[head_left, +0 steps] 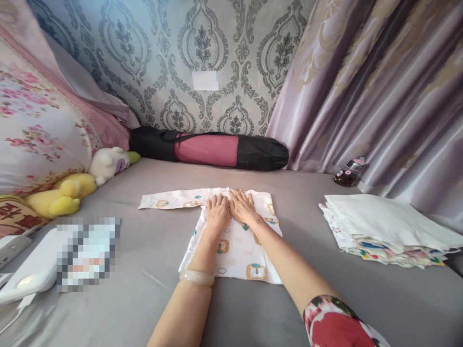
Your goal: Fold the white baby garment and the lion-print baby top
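Note:
A small white printed garment lies flat on the grey sheet, one sleeve stretched out to the left. My left hand rests flat on the garment's upper part, fingers stretched out. Beside it, touching, my right hand lies flat on the same cloth with fingers spread. A pale bangle circles my left wrist. Neither hand holds anything.
A stack of folded white cloths sits at the right. A black and pink rolled bag lies against the wall. Plush toys and a floral pillow are at the left, a white device near the front left, a small bottle by the curtain.

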Available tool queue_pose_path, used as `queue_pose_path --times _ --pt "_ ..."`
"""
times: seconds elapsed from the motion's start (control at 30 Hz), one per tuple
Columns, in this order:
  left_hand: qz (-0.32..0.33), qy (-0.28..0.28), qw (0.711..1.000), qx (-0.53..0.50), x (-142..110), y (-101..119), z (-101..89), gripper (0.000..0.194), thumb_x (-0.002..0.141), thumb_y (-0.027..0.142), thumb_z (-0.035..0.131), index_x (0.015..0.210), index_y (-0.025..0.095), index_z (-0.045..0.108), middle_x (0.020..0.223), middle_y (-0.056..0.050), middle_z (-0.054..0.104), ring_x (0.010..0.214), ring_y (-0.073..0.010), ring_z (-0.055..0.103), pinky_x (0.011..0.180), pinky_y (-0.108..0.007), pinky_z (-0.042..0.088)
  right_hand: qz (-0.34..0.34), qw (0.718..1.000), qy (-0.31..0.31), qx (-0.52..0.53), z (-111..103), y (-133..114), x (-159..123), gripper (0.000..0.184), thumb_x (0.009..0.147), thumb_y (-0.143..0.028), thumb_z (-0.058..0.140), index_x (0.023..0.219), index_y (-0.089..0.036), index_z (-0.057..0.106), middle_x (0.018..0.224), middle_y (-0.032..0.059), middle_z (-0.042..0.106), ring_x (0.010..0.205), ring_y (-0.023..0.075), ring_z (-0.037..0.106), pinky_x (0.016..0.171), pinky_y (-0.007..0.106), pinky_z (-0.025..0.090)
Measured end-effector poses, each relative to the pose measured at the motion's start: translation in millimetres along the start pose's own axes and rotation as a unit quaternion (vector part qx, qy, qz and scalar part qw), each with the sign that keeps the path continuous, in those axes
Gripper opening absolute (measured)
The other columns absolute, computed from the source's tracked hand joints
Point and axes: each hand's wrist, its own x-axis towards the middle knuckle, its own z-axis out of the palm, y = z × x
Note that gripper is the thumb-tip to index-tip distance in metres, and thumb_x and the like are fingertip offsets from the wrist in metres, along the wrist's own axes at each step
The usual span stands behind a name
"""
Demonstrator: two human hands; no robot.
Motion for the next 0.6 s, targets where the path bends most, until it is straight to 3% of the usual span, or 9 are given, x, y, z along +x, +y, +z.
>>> queue_pose_path --times 0.17,0.27,0.47,0.6 --pt "-0.019 0.004 1.000 0.019 1 -4 3.8 0.047 0.097 0.028 0.037 0.139 0.015 0.053 0.153 -0.018 0.043 0.143 -0.0341 0.036 0.117 -0.053 0.023 -0.006 1.000 -0.021 0.017 2 9 4 0.058 0.103 -0.037 0.017 0.158 -0.022 0.023 0.165 0.0043 0.021 0.152 0.0236 0.012 0.122 0.051 0.004" --pt "-0.024 0.012 0.999 0.024 0 -4 4.8 0.047 0.097 0.031 0.038 0.139 0.015 0.053 0.153 -0.018 0.043 0.142 -0.0348 0.037 0.117 -0.052 0.025 -0.014 0.999 -0.041 0.015 -3 20 0 0.060 0.103 -0.039 0.017 0.158 -0.016 0.022 0.166 0.0081 0.015 0.153 0.0223 0.009 0.123 0.046 0.004" --pt "-0.029 0.007 0.999 0.033 1 -3 6.9 0.054 0.096 0.041 0.043 0.141 0.014 0.052 0.154 -0.019 0.041 0.143 -0.0392 0.034 0.117 -0.055 0.023 0.091 0.996 0.009 -0.010 -4 52 -19 0.070 0.102 -0.047 0.017 0.158 -0.005 0.019 0.165 0.0158 0.008 0.153 0.0258 0.005 0.123 0.044 0.004" --pt "-0.027 0.005 0.999 0.034 1 -4 7.0 0.054 0.096 0.042 0.043 0.141 0.015 0.052 0.155 -0.018 0.041 0.143 -0.0386 0.034 0.117 -0.055 0.023 0.106 0.994 -0.006 -0.008 -4 62 -20 0.071 0.102 -0.048 0.016 0.158 -0.004 0.016 0.165 0.0166 0.010 0.153 0.0260 0.007 0.123 0.041 0.006"
